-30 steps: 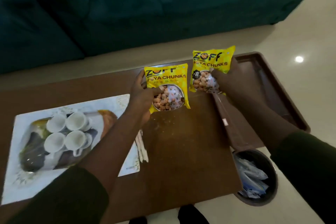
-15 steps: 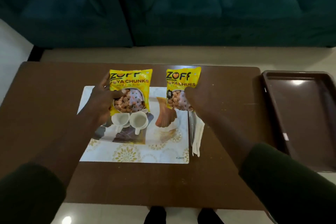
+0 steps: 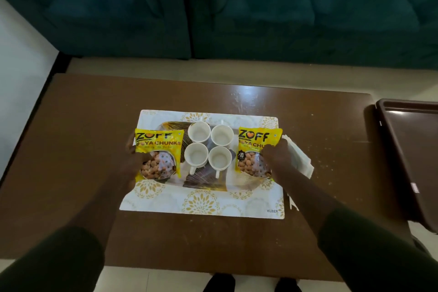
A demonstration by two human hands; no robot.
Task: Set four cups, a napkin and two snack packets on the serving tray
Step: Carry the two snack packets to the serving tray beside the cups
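Left hand (image 3: 132,163) gripping packet (image 3: 157,153) (tray-left)

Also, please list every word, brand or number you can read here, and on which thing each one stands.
"ZOFF" and "YA CHUNKS": left packet, first letter of the lower line unclear.
"ZOFF", a cut-off "YA CHU" and "10": right packet, partly hidden by the right hand.
"KUBER": near right corner of the patterned mat.
The small line under "CHUNKS" on both packets is too blurred to read.
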